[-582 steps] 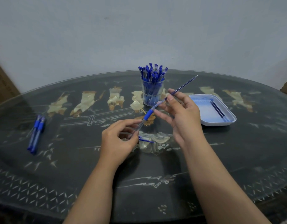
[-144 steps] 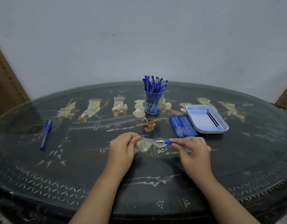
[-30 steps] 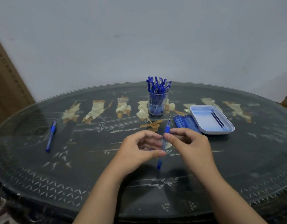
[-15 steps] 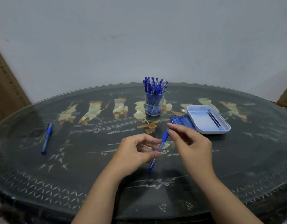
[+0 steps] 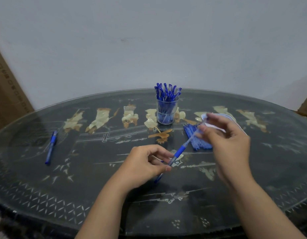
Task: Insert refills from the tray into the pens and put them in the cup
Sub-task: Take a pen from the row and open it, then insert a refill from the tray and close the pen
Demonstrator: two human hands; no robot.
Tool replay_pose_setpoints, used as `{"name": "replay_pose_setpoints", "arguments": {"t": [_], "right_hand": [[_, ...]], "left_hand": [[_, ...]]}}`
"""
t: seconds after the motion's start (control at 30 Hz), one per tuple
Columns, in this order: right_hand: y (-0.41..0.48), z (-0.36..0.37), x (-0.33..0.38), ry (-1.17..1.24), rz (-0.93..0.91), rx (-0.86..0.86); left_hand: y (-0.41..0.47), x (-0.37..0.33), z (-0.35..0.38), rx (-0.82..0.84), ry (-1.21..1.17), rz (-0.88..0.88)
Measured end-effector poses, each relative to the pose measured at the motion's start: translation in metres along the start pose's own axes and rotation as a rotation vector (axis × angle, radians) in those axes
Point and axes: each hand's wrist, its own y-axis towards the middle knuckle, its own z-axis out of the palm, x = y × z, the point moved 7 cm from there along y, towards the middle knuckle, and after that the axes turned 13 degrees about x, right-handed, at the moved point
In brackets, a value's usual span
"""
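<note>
Dark oval table (image 5: 97,178), glass-topped with pale inlaid figures, set against a plain grey wall. Cardboard box (image 5: 7,87) at the left edge of the frame.

Item in work: one blue pen (image 5: 179,151), held off the table at centre frame, slanting from lower left to upper right. Left hand (image 5: 144,168) grips it below the blue rubber sleeve, thumb and fingers curled round it. Right hand (image 5: 228,137) is motion-blurred; its fingertips appear to pinch the pen's upper end. Cannot tell whether a refill is seated or only partway in.

Just beyond the pen, a row of thin blue refills (image 5: 195,142) lies flat on the table, partly covered by the right hand. White tray (image 5: 203,116) sits behind that hand: only a corner of its rim shows, contents hidden. Clear cup (image 5: 166,112), upper centre, stands upright and is crowded with blue pens, caps up. Lone pen (image 5: 51,147) lies at far left, well apart from everything else.

Status (judgement): most of the batch is done, going by the full cup. Left to do: finish the pen in hand and drop it in the cup, then the lone pen, which looks untouched. Refills remaining in the tray: not readable. The cup is tight, so the last pens may need easing in between the others.
</note>
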Motion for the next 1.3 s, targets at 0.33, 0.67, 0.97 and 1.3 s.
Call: {"name": "replay_pose_setpoints", "arguments": {"t": [0.33,0.67,0.97,1.3], "right_hand": [[0.084,-0.009,0.002,-0.301,0.070,0.044],[0.112,0.008,-0.086,-0.782,0.352,0.324],[0.129,0.019,-0.106,-0.964,0.344,0.364],[0.133,0.019,-0.113,-1.028,0.301,0.360]], "left_hand": [[-0.002,0.014,-0.048,-0.412,-0.126,0.102],[-0.005,0.042,-0.058,-0.692,-0.289,0.124],[0.002,0.047,-0.058,-0.669,-0.278,0.127],[0.006,0.051,-0.058,-0.651,-0.260,0.116]]}}
